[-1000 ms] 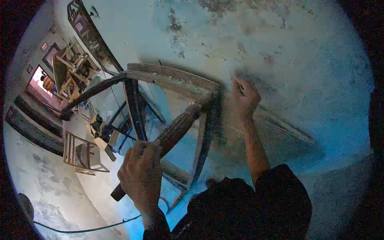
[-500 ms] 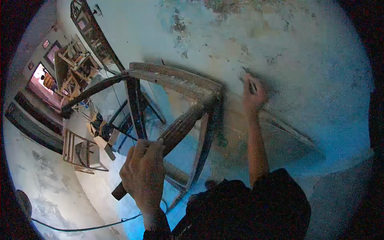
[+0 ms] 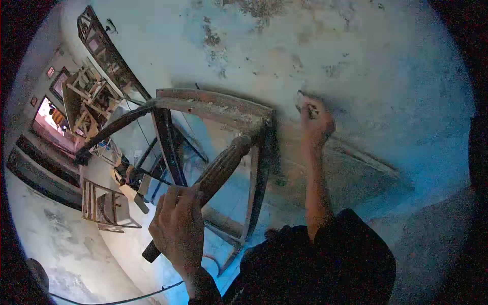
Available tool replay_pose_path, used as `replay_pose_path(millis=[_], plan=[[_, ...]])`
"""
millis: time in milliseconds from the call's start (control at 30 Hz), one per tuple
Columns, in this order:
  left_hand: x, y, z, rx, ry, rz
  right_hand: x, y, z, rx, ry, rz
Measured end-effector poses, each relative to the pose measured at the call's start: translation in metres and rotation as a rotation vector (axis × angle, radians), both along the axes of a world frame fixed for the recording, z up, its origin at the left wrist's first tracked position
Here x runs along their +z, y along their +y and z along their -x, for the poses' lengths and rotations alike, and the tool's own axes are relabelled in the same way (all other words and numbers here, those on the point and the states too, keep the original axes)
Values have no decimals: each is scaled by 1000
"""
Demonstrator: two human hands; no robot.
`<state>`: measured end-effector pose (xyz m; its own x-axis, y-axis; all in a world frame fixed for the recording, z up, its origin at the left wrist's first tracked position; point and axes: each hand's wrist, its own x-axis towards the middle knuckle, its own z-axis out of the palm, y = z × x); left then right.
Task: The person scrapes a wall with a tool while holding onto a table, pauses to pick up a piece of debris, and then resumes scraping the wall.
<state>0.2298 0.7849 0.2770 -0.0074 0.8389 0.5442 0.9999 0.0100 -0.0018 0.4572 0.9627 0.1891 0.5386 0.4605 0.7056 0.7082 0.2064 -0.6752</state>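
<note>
My left hand (image 3: pixel 178 223) is wrapped round a dark, worn wooden bar (image 3: pixel 223 165), which slants up to the right. Its rounded upper end is close to the top corner of an old wooden chair frame (image 3: pixel 216 101), with a small gap showing between them. Off to the right, near the stained wall, my right hand (image 3: pixel 319 124) is raised with its fingers closed in a pinch. A small thin piece with a pale tip pokes out above those fingers, too blurred to name.
A wooden chair (image 3: pixel 104 203) and a pile of wooden furniture parts (image 3: pixel 94 91) are on the left. A long dark-framed panel (image 3: pixel 112 53) leans on the wall. A cable (image 3: pixel 127 300) runs along the bottom, and a person (image 3: pixel 57 118) is by the far doorway.
The wooden bar's upper end has come away from the chair frame's corner, down and left. My right hand has moved slightly left and turned. The view has shifted a little.
</note>
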Motion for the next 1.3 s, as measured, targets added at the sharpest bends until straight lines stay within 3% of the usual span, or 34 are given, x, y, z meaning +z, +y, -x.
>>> replay_pose_path(millis=[67,100,200,333,433,633,733,833,933,967,1200,1300], plan=[[0,2,0,2,1,10,5,-14,-10,149,173,-177],[2,0,-1,14,-2,5,3,-18,-14,85,72,-230],[2,0,-2,24,2,14,-5,11,-4,0,-92,-125],[1,2,1,-23,-28,17,5,0,1,26,-97,-32],[1,5,-5,28,16,-63,-1,-17,-21,242,62,-127],[-1,12,-3,24,42,-29,-4,26,2,12,-215,-86],[-4,0,1,-5,23,-72,1,-8,-7,85,-71,0],[-1,-3,-2,11,18,-86,15,-29,-3,48,31,-86],[0,-2,0,24,22,-21,7,10,5,0,-181,84],[2,0,-1,23,22,-33,5,16,11,65,-161,-115],[4,-2,-2,13,-12,-12,14,-11,7,110,35,-145],[-3,-2,2,2,20,-23,-10,29,21,42,-306,69]])
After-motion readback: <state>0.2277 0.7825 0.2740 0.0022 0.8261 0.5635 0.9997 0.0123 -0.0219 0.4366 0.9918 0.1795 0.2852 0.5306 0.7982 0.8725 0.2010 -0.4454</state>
